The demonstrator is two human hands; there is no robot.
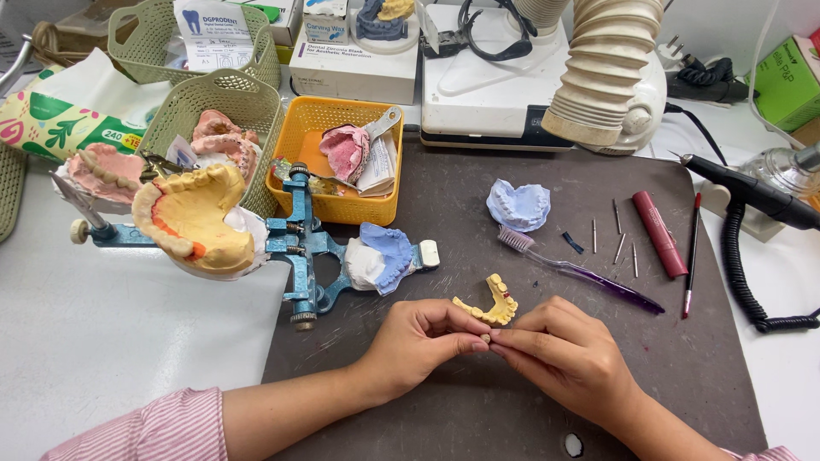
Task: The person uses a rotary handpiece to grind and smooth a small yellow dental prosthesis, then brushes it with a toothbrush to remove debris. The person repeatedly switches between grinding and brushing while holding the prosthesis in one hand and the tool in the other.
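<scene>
Left hand and right hand pinch something tiny, mostly hidden by fingertips.

We rest both forearms low, our left hand and right hand meeting fingertip to fingertip, the 2 thumbs and forefingers pinched together.

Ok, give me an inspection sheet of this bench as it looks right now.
Surface: dark mat on white bench.
Job's things: tiny pale piece pinched between both hands; yellow dental cast just behind.
Clutter: purple toothbrush, blue cast, red tube, small burs, blue articulator, orange basket.
Grippers: left hand and right hand meet at fingertips.
Cables: coiled black cord at right.
Surroundings: ribbed suction hose, boxes behind.
</scene>
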